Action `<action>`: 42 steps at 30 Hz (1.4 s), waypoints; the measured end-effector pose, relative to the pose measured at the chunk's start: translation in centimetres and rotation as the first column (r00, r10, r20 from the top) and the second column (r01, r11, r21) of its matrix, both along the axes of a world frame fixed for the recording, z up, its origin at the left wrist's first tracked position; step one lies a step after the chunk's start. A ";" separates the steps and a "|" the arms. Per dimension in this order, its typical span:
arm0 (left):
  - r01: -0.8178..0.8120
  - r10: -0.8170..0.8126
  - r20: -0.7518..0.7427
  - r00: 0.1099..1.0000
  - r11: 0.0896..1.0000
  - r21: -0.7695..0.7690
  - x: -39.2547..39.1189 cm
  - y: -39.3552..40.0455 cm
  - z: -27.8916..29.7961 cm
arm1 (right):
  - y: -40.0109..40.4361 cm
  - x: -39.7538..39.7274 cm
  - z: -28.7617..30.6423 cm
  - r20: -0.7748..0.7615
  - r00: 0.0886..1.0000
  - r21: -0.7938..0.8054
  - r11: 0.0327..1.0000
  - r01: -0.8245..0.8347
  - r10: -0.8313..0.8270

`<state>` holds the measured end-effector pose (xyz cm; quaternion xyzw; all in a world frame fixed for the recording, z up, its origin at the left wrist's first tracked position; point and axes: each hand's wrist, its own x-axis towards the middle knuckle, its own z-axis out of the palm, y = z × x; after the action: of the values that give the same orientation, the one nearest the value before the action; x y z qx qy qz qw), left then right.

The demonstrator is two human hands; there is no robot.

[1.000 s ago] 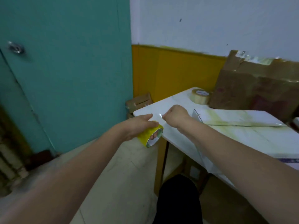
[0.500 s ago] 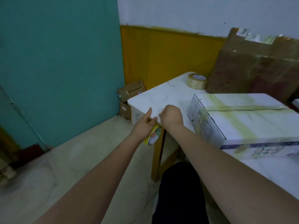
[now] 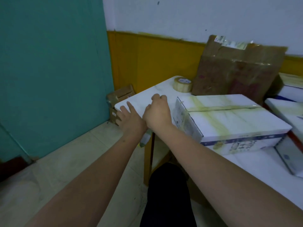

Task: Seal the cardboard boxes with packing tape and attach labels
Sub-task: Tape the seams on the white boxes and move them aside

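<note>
Head view: I'm reaching over the table (image 3: 144,99) corner.
Left hand (image 3: 131,119): fingers spreading flat, tape roll (image 3: 145,139) beneath.
Right hand (image 3: 158,112): curling; grip unclear.

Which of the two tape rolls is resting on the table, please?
The clear tape roll at the table's far edge, beside the brown cardboard box; the yellow-cored roll is below the hands.

White marble-pattern table (image 3: 144,99): stands against the wall, right of the teal door (image 3: 49,71).
Flat white cardboard box with taped seam (image 3: 229,118): on the table, centre.
Clear packing tape roll (image 3: 182,84): on the table's far corner, behind that box.
Large brown cardboard box (image 3: 237,71): just right of the clear roll, against the wall.
2 more white boxes (image 3: 285,115): right of the flat box.
Small brown taped parcels (image 3: 120,97): on the floor, left of the table.
Left hand (image 3: 131,119), right hand (image 3: 158,112): touching, side by side at the table's near-left corner.
Yellow tape roll (image 3: 145,138): under the left hand, below the table edge.
</note>
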<state>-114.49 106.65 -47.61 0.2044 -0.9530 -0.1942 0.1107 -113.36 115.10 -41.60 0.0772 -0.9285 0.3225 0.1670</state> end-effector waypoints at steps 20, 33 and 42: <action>0.247 -0.261 -0.075 0.962 0.727 0.641 -4.6 15.0 6.1 | 32.2 -3.6 3.6 0.232 0.851 0.475 0.819 0.322 -0.470; 0.102 -0.237 -0.022 0.971 0.328 0.939 -1.9 13.2 7.7 | 31.1 -2.7 4.2 0.401 0.832 0.303 0.912 0.275 -0.384; 0.373 -0.342 -0.263 0.902 0.313 0.873 -3.1 9.3 9.3 | 31.1 0.3 2.6 0.255 0.961 -0.570 0.787 0.237 -0.105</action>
<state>-117.62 115.91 -38.33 0.0125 -0.7103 -0.7019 -0.0506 -113.04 146.23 -39.04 -0.0983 -0.7957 0.5871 0.1124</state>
